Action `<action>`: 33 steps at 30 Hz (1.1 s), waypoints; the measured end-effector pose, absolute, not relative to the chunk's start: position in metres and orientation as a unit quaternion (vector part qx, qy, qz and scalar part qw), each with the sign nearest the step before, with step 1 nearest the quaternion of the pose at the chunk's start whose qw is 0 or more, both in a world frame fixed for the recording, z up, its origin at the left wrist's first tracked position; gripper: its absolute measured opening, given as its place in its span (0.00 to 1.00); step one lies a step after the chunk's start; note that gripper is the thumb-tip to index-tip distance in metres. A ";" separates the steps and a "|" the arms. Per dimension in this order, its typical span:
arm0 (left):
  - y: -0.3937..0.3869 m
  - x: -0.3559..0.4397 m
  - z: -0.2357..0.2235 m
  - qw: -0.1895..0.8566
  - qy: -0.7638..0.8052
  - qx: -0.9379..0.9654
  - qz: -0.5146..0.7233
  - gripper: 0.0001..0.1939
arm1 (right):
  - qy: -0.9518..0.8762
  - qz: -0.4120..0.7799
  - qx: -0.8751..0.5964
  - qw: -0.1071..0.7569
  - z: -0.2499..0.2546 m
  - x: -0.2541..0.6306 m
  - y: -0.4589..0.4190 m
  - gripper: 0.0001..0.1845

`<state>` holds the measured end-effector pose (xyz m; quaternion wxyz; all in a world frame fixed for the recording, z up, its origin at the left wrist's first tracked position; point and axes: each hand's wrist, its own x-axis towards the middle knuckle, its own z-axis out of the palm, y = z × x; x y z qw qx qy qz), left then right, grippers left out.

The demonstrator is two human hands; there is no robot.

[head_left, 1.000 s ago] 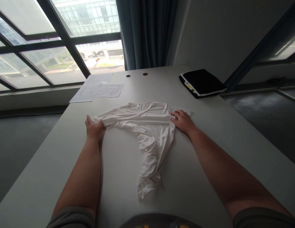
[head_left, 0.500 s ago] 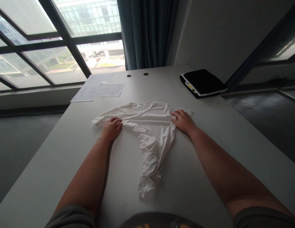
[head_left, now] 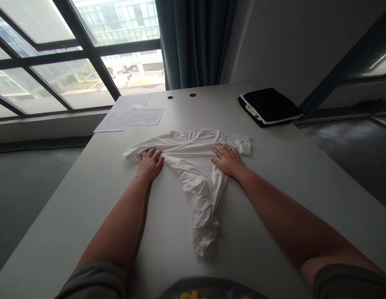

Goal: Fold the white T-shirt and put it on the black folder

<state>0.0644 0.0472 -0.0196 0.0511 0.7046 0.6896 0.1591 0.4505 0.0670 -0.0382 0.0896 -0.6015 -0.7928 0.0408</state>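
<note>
A white T-shirt lies crumpled on the grey table, collar towards the window and its lower part bunched into a narrow tail pointing at me. My left hand lies flat with fingers spread on the shirt near its left sleeve. On the shirt's right side, just inside the right sleeve, my right hand rests palm down with the fingers apart. Neither hand grips the cloth.
Several printed paper sheets lie at the table's far left. A folded black garment sits at the far right edge. Two cable holes are near the back edge, with a dark curtain and windows behind.
My left hand moved right from the sleeve's tip onto the shirt and opened flat. My right hand slid left onto the shirt body, uncovering the right sleeve.
</note>
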 end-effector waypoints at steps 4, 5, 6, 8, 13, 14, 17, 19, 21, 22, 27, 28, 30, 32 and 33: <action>0.080 0.059 -0.019 0.047 0.690 0.696 0.192 0.23 | -0.795 0.049 -0.597 0.096 -0.039 0.462 0.104 0.34; 0.088 0.058 -0.018 0.047 0.690 0.694 0.199 0.23 | -0.798 0.050 -0.593 0.098 -0.038 0.463 0.113 0.34; 0.096 0.058 -0.018 0.048 0.692 0.690 0.206 0.23 | -0.800 0.052 -0.589 0.100 -0.036 0.463 0.122 0.33; 0.109 0.058 -0.017 0.048 0.697 0.683 0.213 0.22 | -0.802 0.057 -0.585 0.103 -0.033 0.462 0.139 0.33; 0.122 0.062 -0.014 0.028 0.724 0.653 0.219 0.22 | -0.788 0.065 -0.602 0.116 -0.029 0.456 0.165 0.33; 0.122 0.063 -0.013 0.016 0.733 0.642 0.223 0.23 | -0.784 0.062 -0.605 0.122 -0.029 0.455 0.167 0.33; 0.116 0.066 -0.010 -0.027 0.756 0.610 0.237 0.24 | -0.774 0.025 -0.610 0.168 -0.029 0.455 0.164 0.29; 0.106 0.070 -0.009 -0.040 0.763 0.600 0.238 0.21 | -0.762 -0.002 -0.610 0.216 -0.029 0.456 0.151 0.25; 0.090 0.075 -0.009 -0.028 0.756 0.610 0.234 0.17 | -0.755 -0.004 -0.601 0.263 -0.028 0.457 0.131 0.22; 0.079 0.079 -0.009 -0.014 0.745 0.625 0.232 0.15 | -0.756 0.006 -0.590 0.283 -0.027 0.458 0.118 0.20; 0.010 0.108 -0.006 0.097 0.553 0.800 0.213 0.10 | -0.803 0.082 -0.479 0.345 -0.016 0.456 0.040 0.12; -0.005 0.115 -0.004 0.118 0.504 0.831 0.203 0.11 | -0.817 0.098 -0.451 0.344 -0.013 0.455 0.025 0.11; -0.032 0.128 0.000 0.138 0.439 0.869 0.184 0.11 | -0.845 0.129 -0.401 0.330 -0.008 0.452 -0.004 0.10; -0.052 0.138 0.003 0.142 0.403 0.888 0.170 0.12 | -0.867 0.151 -0.369 0.300 -0.004 0.450 -0.028 0.11; -0.060 0.143 0.004 0.141 0.394 0.893 0.165 0.12 | -0.875 0.157 -0.360 0.282 -0.004 0.450 -0.037 0.10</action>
